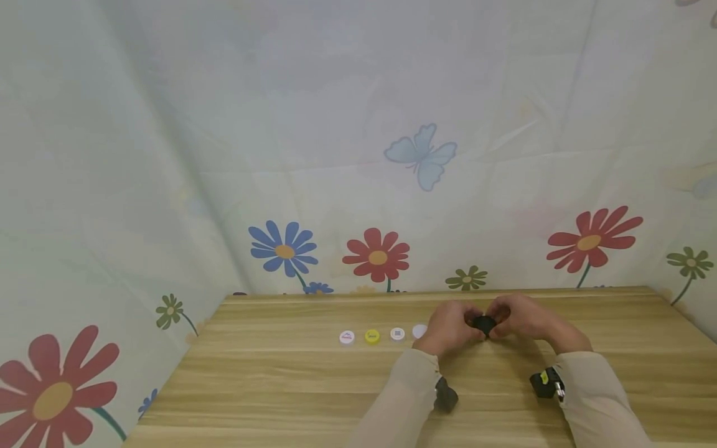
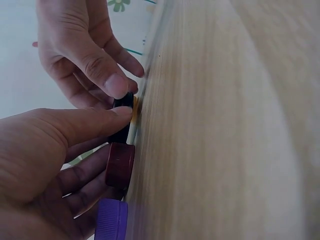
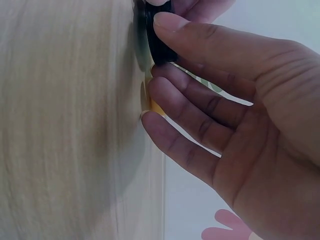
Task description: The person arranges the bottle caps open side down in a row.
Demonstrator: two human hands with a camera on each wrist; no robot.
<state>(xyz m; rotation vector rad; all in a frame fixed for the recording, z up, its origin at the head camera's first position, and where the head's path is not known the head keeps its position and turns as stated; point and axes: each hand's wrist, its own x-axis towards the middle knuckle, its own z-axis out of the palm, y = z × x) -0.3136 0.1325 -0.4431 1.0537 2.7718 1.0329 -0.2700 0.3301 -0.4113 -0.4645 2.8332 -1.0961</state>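
Both hands meet at a black cap (image 1: 484, 325) toward the back of the table. My left hand (image 1: 452, 326) pinches its left side, the thumb lying across the black cap (image 2: 120, 131) in the left wrist view. My right hand (image 1: 521, 317) pinches the other side; in the right wrist view its thumb presses the black cap (image 3: 159, 40) while the other fingers extend below. Beside the left fingers stand a dark red bottle cap (image 2: 120, 165) and a ribbed purple bottle cap (image 2: 111, 220), both hidden from the head view.
Left of the hands, a white printed cap (image 1: 346, 337), a yellow cap (image 1: 372, 336) and a white cap with a square code (image 1: 397, 334) lie in a row. A pale cap (image 1: 419, 331) is partly behind the left hand. A flowered curtain (image 1: 336, 186) borders the wooden table (image 1: 269, 386).
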